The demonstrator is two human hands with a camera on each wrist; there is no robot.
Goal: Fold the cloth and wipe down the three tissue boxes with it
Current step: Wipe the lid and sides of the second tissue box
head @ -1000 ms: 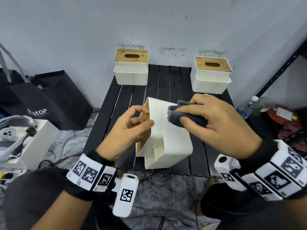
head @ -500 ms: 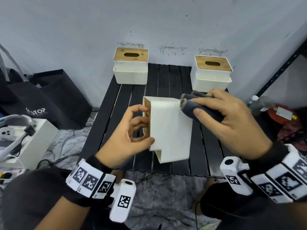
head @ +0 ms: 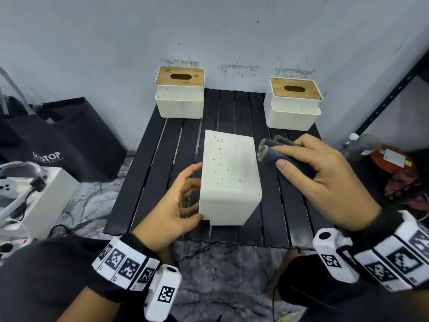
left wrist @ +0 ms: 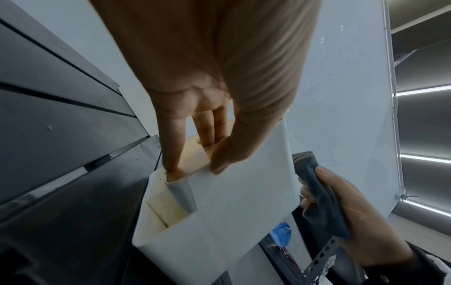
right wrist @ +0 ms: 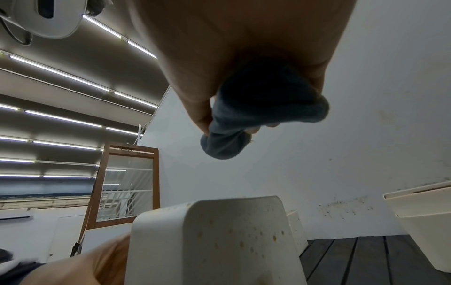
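Observation:
A white tissue box lies on its side on the black slatted table, its speckled face up. My left hand grips its left side, thumb on the near corner and fingers in the wooden lid's slot. The same white box fills the left wrist view. My right hand holds a folded dark grey cloth just right of the box, off its surface; the cloth hangs above the box. Two more white boxes with wooden lids stand at the back left and back right.
A black bag and a white carton with headphones sit on the floor to the left. A black shelf post, a bottle and red items are to the right. A grey wall rises behind the table.
The box was turned so its speckled face is up and its lid faces left. My right hand lifted the cloth off the box and moved right. The left hand shifted to the box's left side.

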